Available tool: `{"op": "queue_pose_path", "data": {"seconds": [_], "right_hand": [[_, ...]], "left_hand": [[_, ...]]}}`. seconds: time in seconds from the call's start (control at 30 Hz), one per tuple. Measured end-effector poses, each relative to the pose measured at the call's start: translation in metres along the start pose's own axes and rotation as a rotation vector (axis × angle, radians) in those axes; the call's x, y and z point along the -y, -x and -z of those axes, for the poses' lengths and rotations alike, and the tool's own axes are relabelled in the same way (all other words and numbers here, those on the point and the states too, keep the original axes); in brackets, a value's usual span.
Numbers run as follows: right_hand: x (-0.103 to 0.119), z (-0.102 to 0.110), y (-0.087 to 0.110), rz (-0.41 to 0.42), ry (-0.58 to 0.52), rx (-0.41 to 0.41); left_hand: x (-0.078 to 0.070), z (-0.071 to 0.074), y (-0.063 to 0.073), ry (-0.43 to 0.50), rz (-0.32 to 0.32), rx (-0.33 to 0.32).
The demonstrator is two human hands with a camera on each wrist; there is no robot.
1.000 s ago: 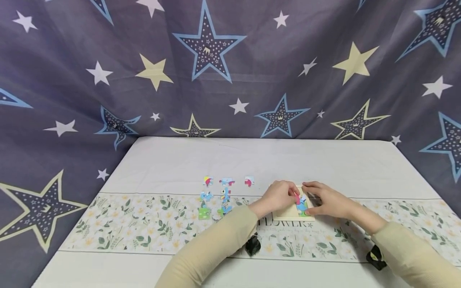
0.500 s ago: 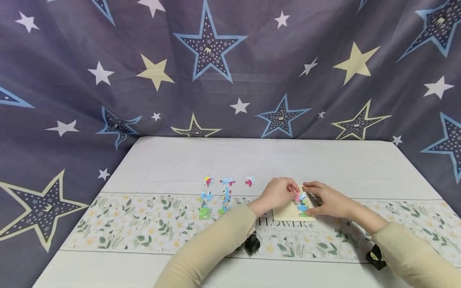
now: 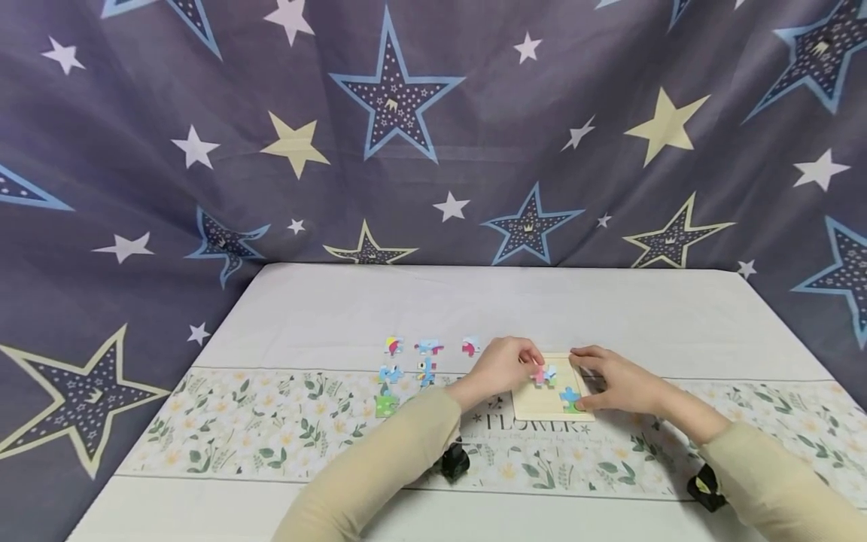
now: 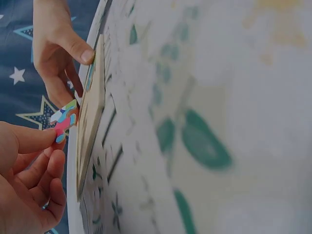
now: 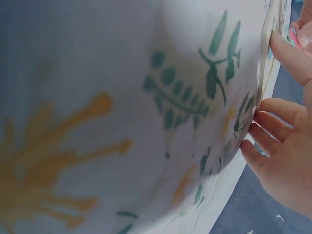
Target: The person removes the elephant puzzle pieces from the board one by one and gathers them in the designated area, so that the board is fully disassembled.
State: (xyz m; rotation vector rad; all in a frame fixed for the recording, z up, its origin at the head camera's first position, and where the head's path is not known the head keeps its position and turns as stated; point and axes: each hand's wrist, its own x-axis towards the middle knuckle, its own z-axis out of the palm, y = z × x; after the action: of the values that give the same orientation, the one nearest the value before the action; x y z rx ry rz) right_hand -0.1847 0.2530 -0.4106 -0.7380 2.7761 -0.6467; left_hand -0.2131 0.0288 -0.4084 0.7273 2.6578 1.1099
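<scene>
My left hand (image 3: 504,365) pinches a pink, blue and white jigsaw puzzle piece (image 3: 544,376) between thumb and index finger. In the left wrist view this puzzle piece (image 4: 64,122) is tilted over the pale wooden puzzle tray (image 3: 542,410). A blue-and-green puzzle piece (image 3: 570,400) lies in the tray's near right corner. My right hand (image 3: 626,384) rests along the tray's right side, thumb by that corner piece and index finger at the far corner. Its fingers (image 5: 278,129) touch the tray's edge in the right wrist view.
Left of the tray, several loose pieces lie in rough rows, among them a yellow-and-red piece (image 3: 393,345), a red-and-white piece (image 3: 470,345) and a green piece (image 3: 386,405). My left sleeve (image 3: 379,459) crosses in front of them. A star-patterned curtain (image 3: 433,181) hangs behind the table.
My left hand has drawn the pink, blue and white piece leftward, away from the tray's right side, baring the tray there. My right hand has stayed at the tray's right edge.
</scene>
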Motion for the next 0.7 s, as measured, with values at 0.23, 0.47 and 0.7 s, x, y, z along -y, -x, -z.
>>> {"op": "queue_pose_path", "data": {"seconds": [0.23, 0.47, 0.7], "right_hand": [[0.002, 0.0, 0.0, -0.02, 0.007, 0.014], [0.003, 0.0, 0.0, -0.019, -0.005, 0.013], [0.003, 0.002, 0.0, -0.014, -0.002, 0.021]], "left_hand": [[0.008, 0.01, 0.007, 0.018, -0.01, 0.006], [0.014, 0.024, 0.014, 0.022, 0.016, 0.002], [0.024, 0.035, 0.018, -0.021, 0.039, -0.006]]}}
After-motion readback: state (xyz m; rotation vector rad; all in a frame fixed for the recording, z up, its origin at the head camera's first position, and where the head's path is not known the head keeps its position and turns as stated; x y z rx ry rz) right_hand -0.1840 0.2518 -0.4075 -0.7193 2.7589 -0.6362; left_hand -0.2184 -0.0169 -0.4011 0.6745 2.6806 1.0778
